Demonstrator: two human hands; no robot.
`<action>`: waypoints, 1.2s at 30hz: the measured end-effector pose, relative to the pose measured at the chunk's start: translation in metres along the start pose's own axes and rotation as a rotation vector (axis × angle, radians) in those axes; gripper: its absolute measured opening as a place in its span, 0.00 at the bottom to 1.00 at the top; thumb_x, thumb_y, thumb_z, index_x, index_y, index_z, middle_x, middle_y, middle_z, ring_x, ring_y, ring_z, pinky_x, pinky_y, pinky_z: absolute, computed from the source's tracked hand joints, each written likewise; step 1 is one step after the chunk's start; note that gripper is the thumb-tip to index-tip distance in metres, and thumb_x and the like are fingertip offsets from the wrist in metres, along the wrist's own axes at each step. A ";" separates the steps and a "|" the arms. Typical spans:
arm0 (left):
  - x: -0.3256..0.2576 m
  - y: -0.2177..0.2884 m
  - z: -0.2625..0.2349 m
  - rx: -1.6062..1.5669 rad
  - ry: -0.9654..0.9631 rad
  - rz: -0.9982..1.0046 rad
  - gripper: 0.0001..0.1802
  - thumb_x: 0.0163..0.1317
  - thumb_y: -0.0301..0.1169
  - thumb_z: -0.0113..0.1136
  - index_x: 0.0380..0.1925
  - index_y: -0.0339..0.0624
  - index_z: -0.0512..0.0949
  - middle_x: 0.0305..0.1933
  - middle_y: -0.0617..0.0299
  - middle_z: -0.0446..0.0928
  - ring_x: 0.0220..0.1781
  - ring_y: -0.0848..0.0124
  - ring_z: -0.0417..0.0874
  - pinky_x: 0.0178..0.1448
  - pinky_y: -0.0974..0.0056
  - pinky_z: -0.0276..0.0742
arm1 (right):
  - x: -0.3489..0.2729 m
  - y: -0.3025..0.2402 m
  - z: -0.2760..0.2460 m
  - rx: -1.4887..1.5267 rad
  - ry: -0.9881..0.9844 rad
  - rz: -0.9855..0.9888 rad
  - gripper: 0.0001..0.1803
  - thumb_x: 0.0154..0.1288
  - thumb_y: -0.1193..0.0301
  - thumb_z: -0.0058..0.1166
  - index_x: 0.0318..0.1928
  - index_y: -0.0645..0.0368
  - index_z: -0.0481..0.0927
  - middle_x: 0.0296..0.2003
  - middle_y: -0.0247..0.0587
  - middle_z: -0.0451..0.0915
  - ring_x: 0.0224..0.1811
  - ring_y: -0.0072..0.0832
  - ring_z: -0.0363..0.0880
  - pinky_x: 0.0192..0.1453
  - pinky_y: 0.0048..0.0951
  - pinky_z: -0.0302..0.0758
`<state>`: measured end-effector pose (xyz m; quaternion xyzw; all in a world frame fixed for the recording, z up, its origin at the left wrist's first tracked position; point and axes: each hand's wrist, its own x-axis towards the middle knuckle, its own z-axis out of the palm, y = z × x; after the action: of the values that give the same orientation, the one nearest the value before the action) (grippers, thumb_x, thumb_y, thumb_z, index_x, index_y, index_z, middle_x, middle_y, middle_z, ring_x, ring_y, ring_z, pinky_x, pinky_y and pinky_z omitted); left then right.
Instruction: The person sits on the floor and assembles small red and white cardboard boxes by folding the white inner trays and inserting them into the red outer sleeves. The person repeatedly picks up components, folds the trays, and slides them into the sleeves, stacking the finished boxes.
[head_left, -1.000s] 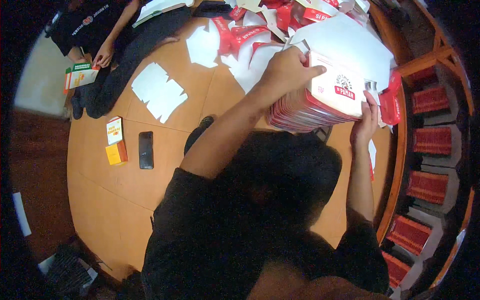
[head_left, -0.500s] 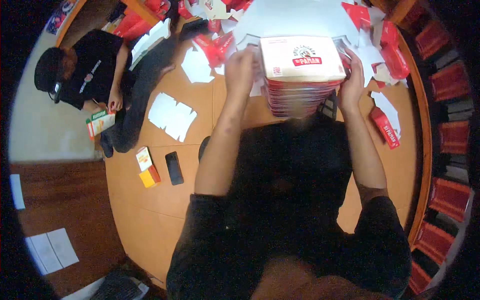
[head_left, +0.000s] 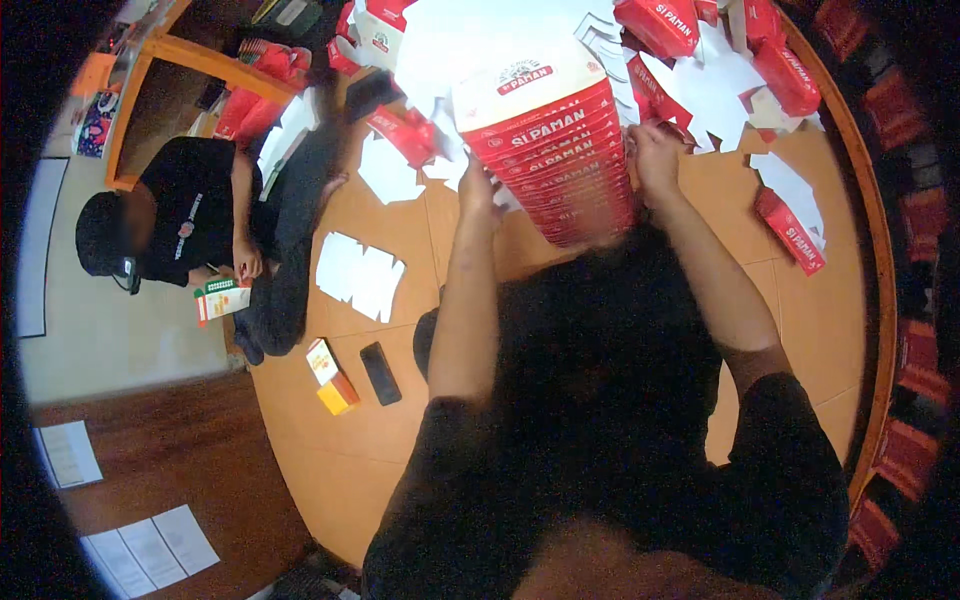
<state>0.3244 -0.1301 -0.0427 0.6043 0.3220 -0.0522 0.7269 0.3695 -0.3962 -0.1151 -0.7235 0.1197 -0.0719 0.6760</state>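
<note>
In front of my body rises a tall stack of nested red and white cardboard food boxes (head_left: 555, 160), with a white lid panel with a red print on top. My left hand (head_left: 478, 190) grips its left side, fingers partly hidden behind the boxes. On the opposite side, my right hand (head_left: 655, 165) is closed against the stack's right edge, its fingertips partly out of sight. Large white flaps spread out beyond the top box.
Loose red boxes (head_left: 787, 78) and white flat cardboard blanks (head_left: 360, 277) lie around. A phone (head_left: 380, 373) and a small yellow-white carton (head_left: 331, 376) lie on the orange floor. At left a seated co-worker (head_left: 190, 215) holds a green-edged carton (head_left: 222, 300). Red stacks (head_left: 910, 450) line the right.
The stack has tilted, so its red printed fronts now show more. Both hands have moved slightly lower along its sides. The whole view has shifted, with the surroundings turning a little.
</note>
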 end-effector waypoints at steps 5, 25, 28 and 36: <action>0.019 -0.012 0.005 -0.239 -0.129 -0.081 0.39 0.67 0.63 0.49 0.65 0.43 0.67 0.64 0.56 0.72 0.61 0.60 0.74 0.62 0.49 0.71 | 0.007 0.031 0.006 0.180 -0.158 0.466 0.31 0.73 0.49 0.40 0.56 0.64 0.76 0.52 0.50 0.81 0.50 0.40 0.81 0.56 0.43 0.75; -0.094 0.026 0.028 -0.131 -0.476 0.107 0.34 0.72 0.54 0.48 0.70 0.43 0.65 0.71 0.50 0.69 0.69 0.50 0.71 0.71 0.40 0.69 | -0.095 -0.093 -0.057 0.182 -0.141 -0.021 0.31 0.74 0.51 0.46 0.64 0.64 0.72 0.64 0.46 0.72 0.66 0.36 0.68 0.73 0.39 0.62; -0.131 0.032 0.072 -0.138 -0.610 0.179 0.33 0.74 0.52 0.47 0.70 0.43 0.65 0.72 0.50 0.68 0.69 0.51 0.70 0.72 0.43 0.68 | -0.117 -0.120 -0.117 0.652 -0.038 0.048 0.35 0.76 0.46 0.39 0.67 0.63 0.68 0.65 0.47 0.72 0.68 0.38 0.68 0.73 0.39 0.61; -0.311 -0.014 0.319 0.082 -1.387 0.015 0.34 0.72 0.59 0.44 0.68 0.48 0.67 0.68 0.56 0.70 0.67 0.57 0.71 0.64 0.43 0.71 | -0.250 -0.127 -0.401 0.416 0.621 -0.086 0.39 0.78 0.42 0.28 0.74 0.60 0.58 0.74 0.44 0.59 0.73 0.38 0.58 0.75 0.44 0.57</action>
<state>0.2026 -0.5220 0.1304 0.4607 -0.2234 -0.4333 0.7417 0.0321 -0.7062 0.0560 -0.5191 0.2711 -0.3389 0.7363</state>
